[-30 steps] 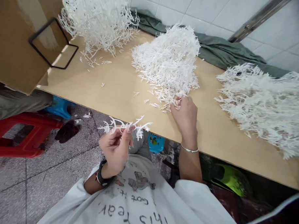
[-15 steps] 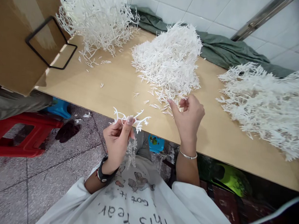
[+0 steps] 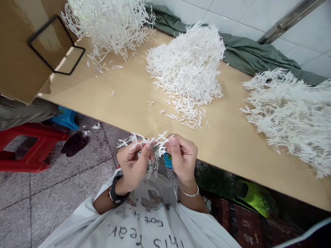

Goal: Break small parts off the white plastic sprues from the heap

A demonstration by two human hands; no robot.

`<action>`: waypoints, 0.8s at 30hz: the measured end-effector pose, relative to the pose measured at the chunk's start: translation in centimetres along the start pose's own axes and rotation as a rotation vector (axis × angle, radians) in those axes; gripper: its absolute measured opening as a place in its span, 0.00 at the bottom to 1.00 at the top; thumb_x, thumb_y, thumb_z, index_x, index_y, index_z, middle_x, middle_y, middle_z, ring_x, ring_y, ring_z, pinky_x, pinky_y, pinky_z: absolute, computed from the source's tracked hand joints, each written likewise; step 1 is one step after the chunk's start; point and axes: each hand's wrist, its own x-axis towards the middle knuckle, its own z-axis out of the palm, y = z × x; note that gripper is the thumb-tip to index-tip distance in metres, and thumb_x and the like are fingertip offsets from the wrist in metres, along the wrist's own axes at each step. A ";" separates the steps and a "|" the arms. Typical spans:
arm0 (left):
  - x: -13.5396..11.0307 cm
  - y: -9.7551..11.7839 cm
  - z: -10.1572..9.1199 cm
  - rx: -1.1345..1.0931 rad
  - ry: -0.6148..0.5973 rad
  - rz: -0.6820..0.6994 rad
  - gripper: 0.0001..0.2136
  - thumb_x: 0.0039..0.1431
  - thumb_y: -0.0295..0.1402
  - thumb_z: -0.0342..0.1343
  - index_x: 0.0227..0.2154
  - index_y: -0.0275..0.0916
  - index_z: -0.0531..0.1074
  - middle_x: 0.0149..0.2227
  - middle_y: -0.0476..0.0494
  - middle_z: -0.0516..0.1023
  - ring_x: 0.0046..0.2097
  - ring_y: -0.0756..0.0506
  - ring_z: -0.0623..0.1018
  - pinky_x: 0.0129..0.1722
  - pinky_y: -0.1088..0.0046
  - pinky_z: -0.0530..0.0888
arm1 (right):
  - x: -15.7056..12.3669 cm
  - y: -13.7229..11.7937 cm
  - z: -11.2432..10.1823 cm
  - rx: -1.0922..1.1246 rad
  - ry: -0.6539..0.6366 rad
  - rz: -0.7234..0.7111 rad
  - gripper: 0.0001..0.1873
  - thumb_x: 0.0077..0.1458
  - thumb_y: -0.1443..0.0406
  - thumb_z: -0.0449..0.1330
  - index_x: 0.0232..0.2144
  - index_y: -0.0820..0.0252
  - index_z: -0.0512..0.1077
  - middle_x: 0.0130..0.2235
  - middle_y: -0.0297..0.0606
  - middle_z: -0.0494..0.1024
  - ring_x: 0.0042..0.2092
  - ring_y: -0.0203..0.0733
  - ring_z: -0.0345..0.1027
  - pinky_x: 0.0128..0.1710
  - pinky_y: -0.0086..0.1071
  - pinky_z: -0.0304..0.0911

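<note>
White plastic sprig point(image 3: 147, 142), finely branched, stretches between the hands, pinched in the fingers of both the left hand point(image 3: 131, 166) and the right hand point(image 3: 183, 160). The hands are close together, just off the near edge of the pale counter point(image 3: 122, 111). Straight beyond them, a heap of short white strands point(image 3: 183, 66) sits on the counter. Further right of the hands lies a mass of branched sprigs point(image 3: 290, 117); far beyond on the left, another mass point(image 3: 106, 20) is beside a cardboard box point(image 3: 22, 35). A red plastic stool point(image 3: 23, 140) stands on the speckled floor point(image 3: 71, 186) left of the hands.
</note>
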 end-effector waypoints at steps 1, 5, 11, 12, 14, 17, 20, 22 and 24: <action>-0.2 0.0 0.1 -0.008 -0.012 0.019 0.11 0.59 0.33 0.59 0.21 0.37 0.74 0.14 0.54 0.68 0.16 0.55 0.65 0.17 0.78 0.63 | -0.1 -0.2 0.1 0.018 0.034 0.011 0.23 0.64 0.58 0.51 0.18 0.59 0.58 0.19 0.29 0.57 0.21 0.31 0.49 0.21 0.30 0.45; -0.4 0.3 0.2 -0.092 0.024 0.087 0.11 0.60 0.32 0.57 0.21 0.39 0.73 0.14 0.55 0.67 0.16 0.56 0.64 0.16 0.79 0.62 | 1.0 -0.4 -1.3 0.101 0.393 -0.040 0.23 0.63 0.57 0.51 0.17 0.57 0.57 0.18 0.30 0.56 0.21 0.33 0.50 0.22 0.31 0.47; 0.9 0.3 -0.7 -0.035 0.149 -0.012 0.16 0.58 0.36 0.60 0.17 0.36 0.69 0.13 0.56 0.65 0.15 0.57 0.63 0.18 0.80 0.63 | 6.5 1.8 -9.2 -0.178 0.920 -0.289 0.17 0.59 0.58 0.52 0.20 0.54 0.53 0.22 0.29 0.52 0.22 0.34 0.45 0.24 0.33 0.44; 1.1 0.2 -0.6 -0.038 0.113 -0.062 0.17 0.57 0.37 0.60 0.17 0.36 0.69 0.13 0.55 0.65 0.15 0.57 0.63 0.17 0.80 0.63 | 7.1 2.3 -9.8 -0.363 0.794 -0.242 0.14 0.58 0.60 0.53 0.22 0.54 0.57 0.23 0.31 0.57 0.24 0.36 0.51 0.26 0.34 0.48; 1.2 -0.2 -0.1 -0.081 0.065 -0.159 0.17 0.57 0.39 0.60 0.18 0.36 0.70 0.13 0.55 0.66 0.16 0.57 0.62 0.17 0.80 0.61 | 7.9 3.4 -10.0 -0.757 0.449 -0.077 0.04 0.54 0.64 0.57 0.29 0.56 0.64 0.30 0.38 0.69 0.34 0.43 0.62 0.35 0.38 0.56; 1.5 -0.6 0.4 -0.145 0.040 -0.262 0.17 0.56 0.41 0.61 0.18 0.35 0.71 0.13 0.54 0.66 0.16 0.58 0.60 0.16 0.80 0.56 | 8.3 4.6 -9.0 -1.102 0.218 0.136 0.12 0.50 0.65 0.60 0.39 0.59 0.69 0.41 0.44 0.73 0.46 0.52 0.62 0.45 0.45 0.56; 1.8 -0.9 0.5 -0.159 0.053 -0.308 0.17 0.55 0.41 0.62 0.17 0.35 0.71 0.13 0.54 0.66 0.16 0.58 0.58 0.15 0.79 0.53 | 8.3 4.7 -8.4 -1.088 0.277 0.125 0.04 0.54 0.65 0.58 0.33 0.59 0.69 0.35 0.40 0.74 0.42 0.47 0.64 0.44 0.42 0.55; 1.9 -1.0 0.5 -0.174 0.053 -0.319 0.16 0.55 0.41 0.62 0.18 0.36 0.72 0.13 0.54 0.67 0.16 0.58 0.58 0.15 0.80 0.53 | 8.0 4.1 -8.3 -1.002 0.319 0.043 0.12 0.58 0.64 0.55 0.23 0.59 0.64 0.24 0.33 0.67 0.31 0.40 0.62 0.41 0.39 0.55; 2.0 -1.0 0.5 -0.186 0.046 -0.325 0.16 0.55 0.41 0.62 0.19 0.36 0.73 0.14 0.53 0.68 0.16 0.58 0.59 0.15 0.80 0.54 | 7.2 3.4 -7.9 -0.878 0.329 -0.034 0.22 0.61 0.60 0.52 0.16 0.58 0.57 0.18 0.28 0.56 0.23 0.35 0.54 0.36 0.36 0.55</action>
